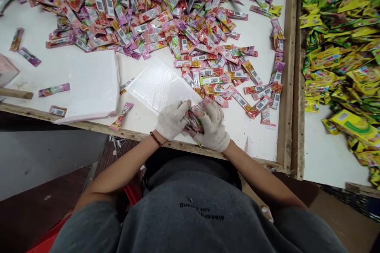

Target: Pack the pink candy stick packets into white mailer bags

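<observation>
- One white table (252,138) with a wooden edge runs beneath everything handled.
- Many pink, purple and green stick packets (148,19) lie in a loose heap across its far side, thinning toward the right edge.
- Yellow-and-green packets (338,59) cover a separate surface beyond the wooden rails, at right.
- A stack of white plastic sheets or bags (92,83) sits left of the hands.
- One clear plastic bag (160,85) lies flat between that stack and the hands.
- Right hand (214,128), gloved, has its fingers curled narrowly around the bunch.
- Left hand (172,119), also gloved, pinches the bunch's other side.
- The bunch of packets (196,121) is between both hands, near the table's front edge; whether it is inside the bag, I cannot tell.
</observation>
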### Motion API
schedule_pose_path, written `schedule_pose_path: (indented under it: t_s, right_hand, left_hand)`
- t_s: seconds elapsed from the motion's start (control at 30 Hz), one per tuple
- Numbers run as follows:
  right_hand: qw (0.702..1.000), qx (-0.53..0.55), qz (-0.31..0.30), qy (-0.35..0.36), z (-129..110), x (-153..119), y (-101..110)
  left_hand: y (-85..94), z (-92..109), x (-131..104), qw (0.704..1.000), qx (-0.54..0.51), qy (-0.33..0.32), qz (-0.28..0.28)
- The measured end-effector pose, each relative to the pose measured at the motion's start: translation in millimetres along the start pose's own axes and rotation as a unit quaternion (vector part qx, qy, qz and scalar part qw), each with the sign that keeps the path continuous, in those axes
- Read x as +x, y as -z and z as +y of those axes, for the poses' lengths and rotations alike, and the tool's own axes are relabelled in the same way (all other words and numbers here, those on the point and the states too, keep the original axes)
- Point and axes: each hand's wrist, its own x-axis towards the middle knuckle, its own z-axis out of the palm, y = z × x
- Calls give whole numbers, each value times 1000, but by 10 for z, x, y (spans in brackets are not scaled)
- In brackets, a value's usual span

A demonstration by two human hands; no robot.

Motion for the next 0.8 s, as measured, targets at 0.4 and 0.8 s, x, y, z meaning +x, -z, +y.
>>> schedule_pose_path:
  t_s: [0.4, 0.8]
  right_hand:
    - [994, 44, 14, -104, -41, 321, -334]
    - [865, 402, 35, -299, 368, 153, 129]
  left_hand:
    - [-96, 104, -16, 996, -59, 62, -4]
    - [126, -168, 253, 736, -613, 262, 116]
